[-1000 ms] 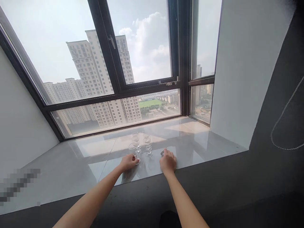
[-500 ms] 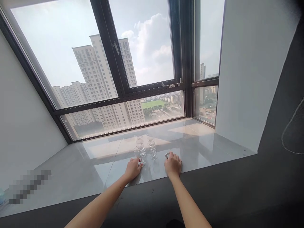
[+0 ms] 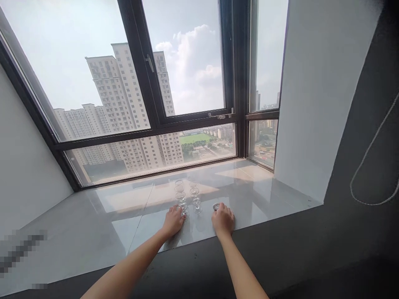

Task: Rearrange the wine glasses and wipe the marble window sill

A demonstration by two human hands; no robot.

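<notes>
Small clear stemmed glasses stand in two short rows on the sill. The left row has a front glass (image 3: 186,214), and my left hand (image 3: 173,221) is closed at its lower part, fingers curled in from the left. Behind it, another glass (image 3: 180,195) shows its round rim. A glass (image 3: 197,205) of the right row stands between my hands, touched by neither. My right hand (image 3: 223,218) is closed around a small round shiny thing (image 3: 216,206), of which only the rim shows past the fingers; most of it is hidden.
The glossy grey tiled sill (image 3: 124,211) ends at a front edge close to my wrists. Behind it stands a dark-framed window (image 3: 193,120) with tall buildings outside. A white wall (image 3: 307,104) bounds the right, and a bead cord (image 3: 351,182) hangs at far right.
The view has shifted slightly, so the whole scene sits a little further left. Both hands keep nearly the same places on the sill, and the left fingers have moved slightly at the front glass.
</notes>
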